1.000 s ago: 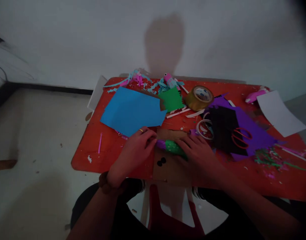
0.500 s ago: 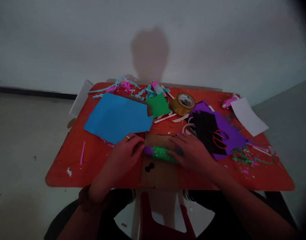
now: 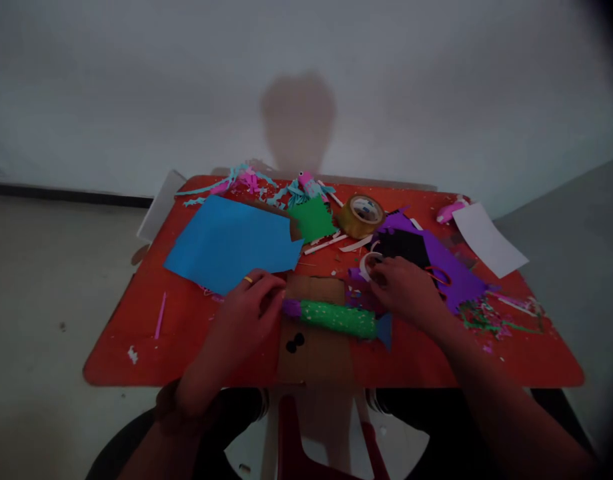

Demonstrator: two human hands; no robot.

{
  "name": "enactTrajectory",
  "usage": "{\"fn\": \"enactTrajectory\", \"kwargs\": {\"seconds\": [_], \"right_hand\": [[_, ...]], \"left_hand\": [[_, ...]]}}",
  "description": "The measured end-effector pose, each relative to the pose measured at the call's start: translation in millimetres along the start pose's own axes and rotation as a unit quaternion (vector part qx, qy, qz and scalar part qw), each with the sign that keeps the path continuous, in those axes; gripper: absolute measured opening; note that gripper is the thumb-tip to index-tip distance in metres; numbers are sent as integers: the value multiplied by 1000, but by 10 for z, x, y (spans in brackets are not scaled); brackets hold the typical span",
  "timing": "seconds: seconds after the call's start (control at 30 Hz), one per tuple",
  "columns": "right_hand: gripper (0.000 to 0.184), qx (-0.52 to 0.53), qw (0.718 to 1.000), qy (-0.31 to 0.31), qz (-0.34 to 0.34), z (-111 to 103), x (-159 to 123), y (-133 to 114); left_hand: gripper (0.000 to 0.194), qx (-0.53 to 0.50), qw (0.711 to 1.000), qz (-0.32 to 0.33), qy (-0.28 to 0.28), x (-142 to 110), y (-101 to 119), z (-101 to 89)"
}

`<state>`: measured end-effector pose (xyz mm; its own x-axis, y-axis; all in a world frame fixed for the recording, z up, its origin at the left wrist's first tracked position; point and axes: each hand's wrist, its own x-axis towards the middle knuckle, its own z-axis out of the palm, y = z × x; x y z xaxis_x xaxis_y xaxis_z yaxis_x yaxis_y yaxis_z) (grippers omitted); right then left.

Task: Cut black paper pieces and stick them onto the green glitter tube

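Observation:
A green paper tube [image 3: 339, 318] with pale specks lies over a piece of cardboard [image 3: 319, 363]. Its left end is purple and a blue tail-like piece [image 3: 384, 331] sticks out at its right. My left hand [image 3: 251, 313] is closed, thumb and fingers pinched at the purple end. My right hand [image 3: 409, 290] is away from the tube, its fingers curled at the rim of a white tape roll [image 3: 365, 265]; the fingertips are partly hidden. Two black dots [image 3: 295, 343] rest on the cardboard below the tube.
Blue paper [image 3: 231, 243] lies left, with green paper [image 3: 313, 219] and a wide brown tape roll [image 3: 361, 217] behind. Scissors [image 3: 440, 277] with red handles lie on black and purple sheets [image 3: 456, 267] at right. White paper [image 3: 489, 240] overhangs the right edge.
My right hand has let go of the green tube and moved right to the white tape roll, uncovering the blue tail piece. My left hand stays at the purple end.

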<state>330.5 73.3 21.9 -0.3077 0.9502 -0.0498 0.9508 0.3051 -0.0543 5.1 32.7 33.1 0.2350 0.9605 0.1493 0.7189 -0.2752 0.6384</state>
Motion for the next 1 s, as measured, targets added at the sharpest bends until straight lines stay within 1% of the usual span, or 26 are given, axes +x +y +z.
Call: {"fn": "enactTrajectory", "kwargs": {"seconds": [0.07,0.13,0.2,0.27,0.33,0.4,0.43,0.5,0.53,0.57,0.6,0.67,0.73,0.77,0.83,0.9,0.97,1.0], "right_hand": [[12,87,995,40,14,-36,1,40],[11,182,980,75,19,-63,-5,70],[12,263,960,90,34,-77,-18,75],[15,320,941,90,58,-84,-35,47],[17,342,934,86,65,-92,-54,-12],[16,334,936,98,47,-104,-71,-95],[14,325,939,106,31,-110,-79,-140],[11,303,945,121,-4,-117,-91,-229],[10,292,948,126,-20,-117,-97,-267],[9,281,951,129,-35,-114,-104,-298],[10,271,953,130,-47,-109,-110,-320],[11,265,953,133,-59,-98,-123,-334],[11,296,945,129,-48,-93,-133,-307],[12,324,937,125,-30,-94,-135,-282],[16,399,910,112,15,-102,-132,-218],[20,478,871,99,50,-111,-120,-156],[21,535,837,97,63,-111,-104,-113],[21,551,825,104,66,-107,-97,-100]], "left_hand": [[11,-4,1000,9,11,4,19,17],[11,-9,1000,12,15,2,37,35],[12,-16,1000,7,12,-5,59,51],[14,-32,999,1,14,-9,97,73],[15,-71,997,-10,26,5,164,109],[18,-144,988,-36,34,53,266,169],[24,-194,979,-53,37,91,325,208],[52,-291,954,-75,25,192,443,302],[62,-330,940,-81,19,248,494,352],[65,-356,931,-83,3,304,534,401],[61,-366,927,-78,-7,357,561,445],[40,-350,935,-61,-12,442,574,517],[20,-323,945,-59,-8,503,539,561],[15,-312,948,-66,-7,531,511,574],[12,-296,951,-86,-4,593,450,595],[12,-258,962,-87,-9,672,401,623],[12,-187,980,-59,-32,758,370,665],[13,-149,987,-42,-45,798,360,691]]}}
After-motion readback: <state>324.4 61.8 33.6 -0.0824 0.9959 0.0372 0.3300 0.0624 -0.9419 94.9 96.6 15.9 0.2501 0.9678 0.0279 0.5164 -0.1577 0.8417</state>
